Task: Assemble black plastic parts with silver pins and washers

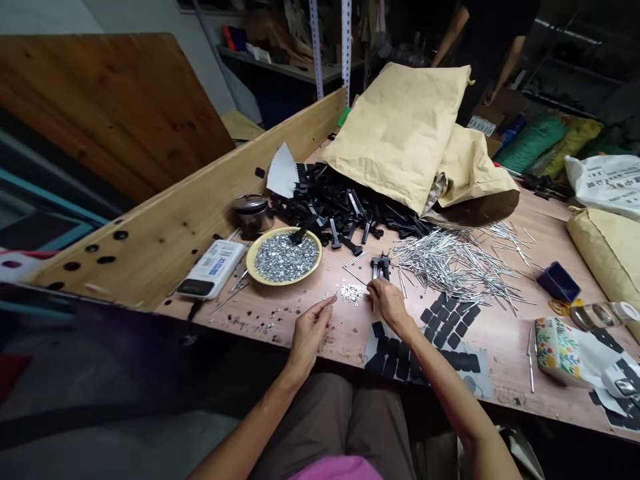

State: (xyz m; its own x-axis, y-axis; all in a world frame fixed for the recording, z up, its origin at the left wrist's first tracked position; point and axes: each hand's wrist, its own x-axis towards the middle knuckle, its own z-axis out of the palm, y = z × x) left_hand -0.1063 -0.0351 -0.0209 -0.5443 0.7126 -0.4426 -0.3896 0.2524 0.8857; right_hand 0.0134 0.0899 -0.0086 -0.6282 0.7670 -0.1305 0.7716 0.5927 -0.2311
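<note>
My left hand [311, 328] is closed in a pinch near the table's front edge, its fingertips together on something too small to name. To its right, my right hand [390, 305] is also closed, thumb and fingers pressed together; whatever they hold is hidden. Between the fingertips of both hands lies a small heap of washers [353, 293]. Just beyond my right hand sit black plastic parts [380, 267], which its fingers partly cover. A yellow bowl [251, 270] full of small shiny metal pieces stands to the left. Loose metal pins [455, 263] are piled on the right.
Behind are a heap of black parts [340, 207] and a large paper sack [395, 133]. A white scale [213, 268] and a round metal container [253, 212] stand left. Black pads [450, 320], a blue tray [559, 281] and a tissue box [557, 350] lie right. Another person [493, 53] stands behind.
</note>
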